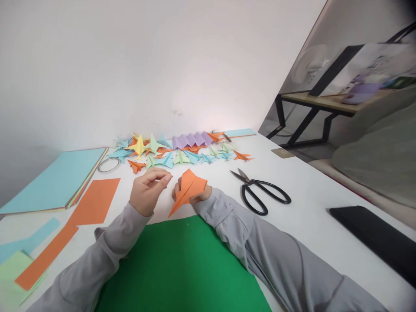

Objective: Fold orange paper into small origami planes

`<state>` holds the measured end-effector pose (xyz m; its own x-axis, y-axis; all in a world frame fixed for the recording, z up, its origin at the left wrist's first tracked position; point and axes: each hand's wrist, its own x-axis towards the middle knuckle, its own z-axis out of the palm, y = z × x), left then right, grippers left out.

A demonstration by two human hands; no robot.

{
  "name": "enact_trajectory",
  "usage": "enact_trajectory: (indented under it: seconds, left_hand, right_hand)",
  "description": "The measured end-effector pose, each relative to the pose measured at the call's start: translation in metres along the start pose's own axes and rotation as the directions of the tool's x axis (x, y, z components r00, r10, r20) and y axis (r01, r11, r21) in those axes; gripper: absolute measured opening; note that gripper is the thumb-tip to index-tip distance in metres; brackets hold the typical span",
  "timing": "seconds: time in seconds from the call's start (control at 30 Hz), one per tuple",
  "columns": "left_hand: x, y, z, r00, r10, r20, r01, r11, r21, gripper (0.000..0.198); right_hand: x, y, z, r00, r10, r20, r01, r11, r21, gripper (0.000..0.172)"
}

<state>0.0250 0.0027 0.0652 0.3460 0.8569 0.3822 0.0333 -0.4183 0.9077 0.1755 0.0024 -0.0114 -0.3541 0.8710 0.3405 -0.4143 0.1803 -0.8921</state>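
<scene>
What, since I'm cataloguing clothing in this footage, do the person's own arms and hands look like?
Both arms wear long, plain light-grey sleeves, the left sleeve and right sleeve wrinkled, reaching the wrists. The left hand and right hand are ungloved; no watch or ring shows, though paper partly covers the right.

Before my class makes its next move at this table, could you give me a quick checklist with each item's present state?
1. Orange folded paper held: ok, the right hand has it raised above the table.
2. Left hand off the paper: ok, it is apart from it, fingers curled, with nothing visible in them.
3. Scissors closed: not ok, they lie on the table with the blades parted.
4. Small folded pieces out of the way: ok, grouped by the wall, beyond both hands.
5. Creases sharp on both faces: cannot tell, the far face of the orange paper is hidden.
</scene>
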Motion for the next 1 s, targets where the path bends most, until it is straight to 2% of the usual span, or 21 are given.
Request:
enact_trajectory:
  seconds: [0.07,0.13,0.2,0.27,0.33,0.37,0.53,0.63,0.7,0.8,1.0]
  left_hand:
    - [0.001,-0.001,-0.002,0.993,-0.113,0.029,0.114,0.993,-0.027,0.016]
    - [0.002,-0.002,-0.003,0.960,-0.252,0.120,0.261,0.964,-0.060,0.020]
    - [0.001,-0.002,-0.003,0.891,-0.380,0.247,0.412,0.907,-0.089,0.024]
    - [-0.001,-0.001,-0.001,0.796,-0.475,0.375,0.542,0.836,-0.091,0.028]
    - [-0.003,0.000,0.001,0.711,-0.519,0.474,0.622,0.779,-0.081,0.032]
    - [-0.004,0.000,0.002,0.682,-0.525,0.509,0.645,0.760,-0.079,0.033]
    - [-0.006,-0.001,0.004,0.617,-0.532,0.580,0.701,0.707,-0.098,0.035]
    - [-0.009,-0.001,0.008,0.620,-0.523,0.585,0.676,0.734,-0.061,0.034]
    - [-0.011,-0.001,0.012,0.653,-0.509,0.561,0.621,0.784,-0.011,0.031]
    - [-0.016,0.001,0.018,0.724,-0.479,0.496,0.521,0.851,0.062,0.026]
    - [-0.026,0.003,0.023,0.822,-0.451,0.346,0.384,0.890,0.248,0.022]
  right_hand:
    - [0.000,0.000,-0.002,0.999,-0.008,0.044,-0.002,0.976,0.218,0.030]
    - [-0.002,-0.004,-0.002,1.000,-0.018,0.015,0.011,0.934,0.358,0.021]
    - [-0.004,-0.010,-0.001,0.999,-0.017,-0.040,0.033,0.897,0.441,0.014]
    - [-0.005,-0.015,0.000,0.997,0.000,-0.081,0.040,0.870,0.492,0.010]
    - [-0.006,-0.018,0.000,0.995,0.010,-0.099,0.044,0.851,0.523,0.008]
    - [-0.006,-0.018,0.001,0.995,0.008,-0.102,0.047,0.846,0.532,0.008]
    - [-0.006,-0.016,0.002,0.994,0.006,-0.112,0.052,0.861,0.507,0.006]
    - [-0.006,-0.017,0.003,0.991,0.016,-0.129,0.049,0.873,0.486,0.006]
    - [-0.005,-0.018,0.003,0.988,0.030,-0.150,0.045,0.880,0.472,0.007]
    - [-0.004,-0.018,0.004,0.979,0.036,-0.202,0.058,0.895,0.443,0.009]
    - [-0.003,-0.016,0.005,0.963,0.046,-0.266,0.058,0.927,0.371,0.009]
